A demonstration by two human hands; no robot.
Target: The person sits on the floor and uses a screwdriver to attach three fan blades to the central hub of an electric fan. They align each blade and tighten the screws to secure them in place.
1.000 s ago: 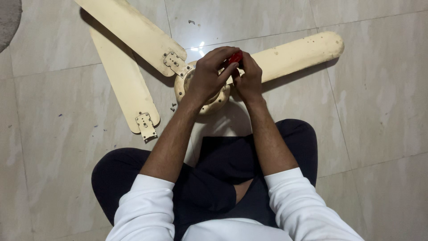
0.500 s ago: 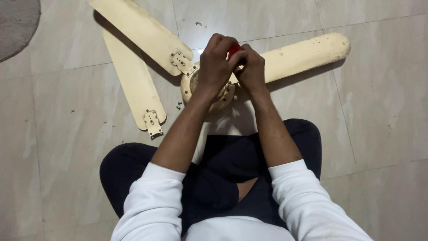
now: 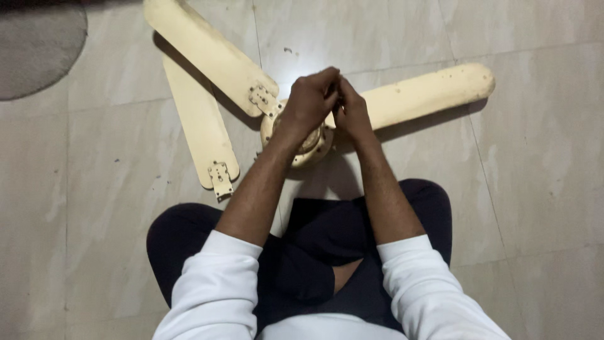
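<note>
— What do you see at the hands?

— I see my left hand (image 3: 309, 104) and right hand (image 3: 351, 113) pressed together, fingers curled, over the cream fan hub (image 3: 301, 135). Whether they pinch anything between them, I cannot tell — the fingers hide it.

— And the fan itself?

— The hub lies on the tiled floor (image 3: 541, 157), right in front of my crossed legs. One blade (image 3: 421, 94) runs out from under my right hand; a second blade (image 3: 211, 53) meets the hub by a metal bracket (image 3: 264, 99). A third blade (image 3: 201, 129) lies loose beside it, apart from the hub — partly tucked under the second.

— Anything else?

— A grey mat (image 3: 34, 53) at the far left corner.
</note>
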